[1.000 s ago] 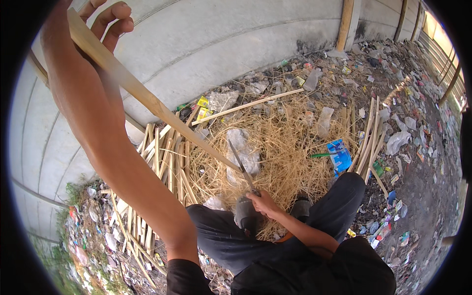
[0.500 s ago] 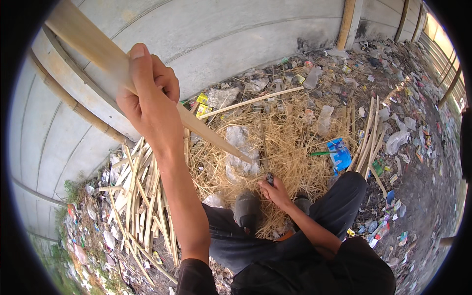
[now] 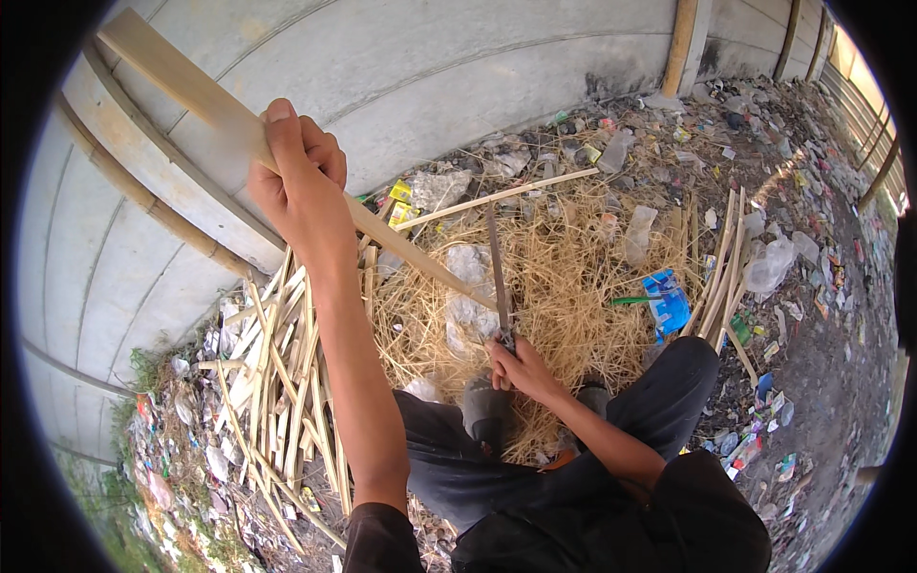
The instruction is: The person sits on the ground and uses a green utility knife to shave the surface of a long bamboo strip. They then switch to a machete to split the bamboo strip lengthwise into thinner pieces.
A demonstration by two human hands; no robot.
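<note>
Raised at the upper left, my left hand is closed round a long pale bamboo strip. The strip slants down to the right, and its lower end is by the knife. In my right hand, low between my knees, is the handle of a long-bladed knife, its dark narrow blade pointing away from me. Beneath the strip's lower part lies a whitish lump, possibly a block or stone. Bamboo shavings surround it on the ground.
A heap of split bamboo strips lies at left, a smaller bundle at right. One strip lies across the far shavings. A blue wrapper rests near my right knee. Litter covers the ground up to a concrete wall.
The knife blade, hardly visible before, now stands out pointing away beside the strip. My left hand and the strip have shifted slightly right and down in the view.
</note>
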